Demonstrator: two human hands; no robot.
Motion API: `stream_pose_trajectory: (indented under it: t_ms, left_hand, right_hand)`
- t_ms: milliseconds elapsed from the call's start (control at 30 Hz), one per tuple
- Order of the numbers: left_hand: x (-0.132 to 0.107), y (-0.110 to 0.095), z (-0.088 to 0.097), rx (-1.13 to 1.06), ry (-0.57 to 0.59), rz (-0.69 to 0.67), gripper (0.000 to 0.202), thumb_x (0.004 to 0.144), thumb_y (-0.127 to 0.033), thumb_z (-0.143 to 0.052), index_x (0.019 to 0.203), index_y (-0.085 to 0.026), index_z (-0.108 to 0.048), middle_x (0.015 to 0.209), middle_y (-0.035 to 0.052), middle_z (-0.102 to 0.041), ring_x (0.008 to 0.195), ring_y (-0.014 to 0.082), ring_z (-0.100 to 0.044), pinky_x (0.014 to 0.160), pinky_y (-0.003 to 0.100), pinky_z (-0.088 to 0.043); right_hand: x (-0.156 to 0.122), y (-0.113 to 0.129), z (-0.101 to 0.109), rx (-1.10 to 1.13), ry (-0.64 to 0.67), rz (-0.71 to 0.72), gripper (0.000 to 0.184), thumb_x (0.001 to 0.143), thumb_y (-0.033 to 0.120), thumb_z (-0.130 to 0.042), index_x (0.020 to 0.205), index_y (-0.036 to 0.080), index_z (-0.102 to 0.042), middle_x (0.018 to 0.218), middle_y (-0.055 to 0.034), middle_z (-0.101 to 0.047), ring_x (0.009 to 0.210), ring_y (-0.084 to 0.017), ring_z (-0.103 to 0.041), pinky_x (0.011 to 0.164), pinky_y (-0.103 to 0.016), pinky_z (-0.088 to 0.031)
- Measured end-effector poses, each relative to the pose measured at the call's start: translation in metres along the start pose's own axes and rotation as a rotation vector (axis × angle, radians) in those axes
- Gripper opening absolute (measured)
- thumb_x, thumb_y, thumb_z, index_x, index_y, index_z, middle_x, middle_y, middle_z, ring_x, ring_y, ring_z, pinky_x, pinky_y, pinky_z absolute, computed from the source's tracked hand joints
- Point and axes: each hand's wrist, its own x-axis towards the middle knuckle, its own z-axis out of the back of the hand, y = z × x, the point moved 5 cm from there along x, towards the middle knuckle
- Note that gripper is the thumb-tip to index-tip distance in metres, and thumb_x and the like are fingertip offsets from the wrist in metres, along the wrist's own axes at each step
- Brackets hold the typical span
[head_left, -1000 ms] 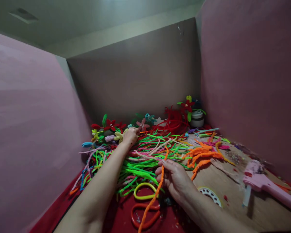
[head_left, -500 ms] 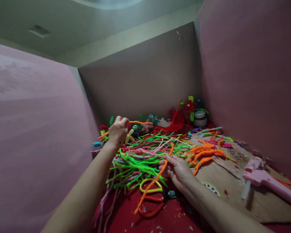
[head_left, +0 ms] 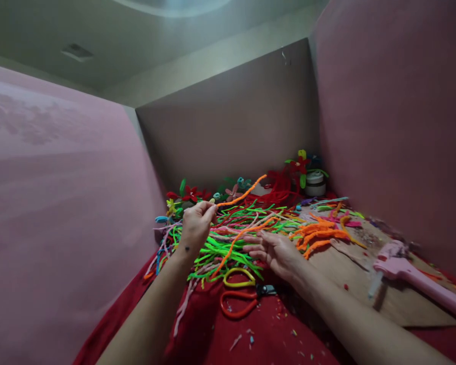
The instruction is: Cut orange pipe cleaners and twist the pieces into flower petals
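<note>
My left hand (head_left: pixel 195 224) is raised over a heap of coloured pipe cleaners (head_left: pixel 228 238) and pinches the end of an orange pipe cleaner (head_left: pixel 243 194) that sticks up to the right. My right hand (head_left: pixel 275 251) lies lower over the heap, fingers stretched toward the left, touching a second orange pipe cleaner (head_left: pixel 235 243) that runs down across the green ones. Whether it grips that strand is not clear. Orange-and-yellow-handled scissors (head_left: pixel 240 294) lie on the red cloth just below my hands.
Finished pipe-cleaner flowers (head_left: pixel 192 193) line the back wall, beside a white jar (head_left: pixel 314 184). Loose orange pieces (head_left: pixel 319 234) rest on a brown board (head_left: pixel 365 294), with a pink glue gun (head_left: pixel 414 279) at right. Pink walls close in on both sides.
My left hand pulled an orange pipe cleaner out from the back of the heap and drew it nearer. My right hand's fingers spread out along the other orange strand.
</note>
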Motion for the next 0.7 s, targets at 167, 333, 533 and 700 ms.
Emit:
stream_pose_trajectory:
  t_ms: [167,333,533,700]
  left_hand:
    - [-0.044,-0.011,-0.038,0.171,0.176,-0.046,0.025,0.081,-0.036,-0.043,0.070,-0.020,-0.058,0.057,-0.0016,-0.058,0.055,0.0117,-0.052,0.053,0.021,-0.036]
    - [-0.092,-0.016,-0.074,0.567,0.402,-0.331,0.020,0.083,-0.023,-0.038,0.075,-0.023,-0.056,0.065,-0.0003,-0.063,0.055,0.0125,-0.054,0.048,0.024,-0.024]
    - [-0.110,-0.015,-0.078,0.646,0.475,-0.487,0.017,0.083,-0.017,-0.037,0.076,-0.021,-0.051,0.061,-0.0012,-0.061,0.052,0.0117,-0.051,0.048,0.026,-0.021]
    - [-0.109,-0.012,-0.072,0.593,0.501,-0.484,0.018,0.085,-0.019,-0.036,0.075,-0.021,-0.051,0.061,-0.0017,-0.061,0.052,0.0104,-0.051,0.048,0.024,-0.021]
  right_hand:
    - [-0.012,0.016,-0.021,-0.045,0.090,0.232,0.016,0.074,0.027,-0.060,0.084,0.015,-0.059,0.084,-0.0063,-0.068,0.074,-0.016,-0.065,0.064,-0.026,-0.052]
    - [-0.006,0.026,-0.006,0.093,-0.159,0.269,0.016,0.077,0.023,-0.055,0.063,0.016,-0.052,0.048,0.0013,-0.058,0.047,-0.011,-0.056,0.051,-0.023,-0.047]
    - [-0.001,0.038,0.009,0.164,-0.278,0.227,0.020,0.082,0.018,-0.046,0.063,0.015,-0.050,0.039,0.0050,-0.044,0.035,-0.007,-0.043,0.037,-0.017,-0.034]
    - [-0.001,0.048,0.015,0.177,-0.300,0.263,0.025,0.086,0.016,-0.039,0.065,0.013,-0.052,0.040,0.0047,-0.044,0.035,-0.006,-0.042,0.036,-0.015,-0.031]
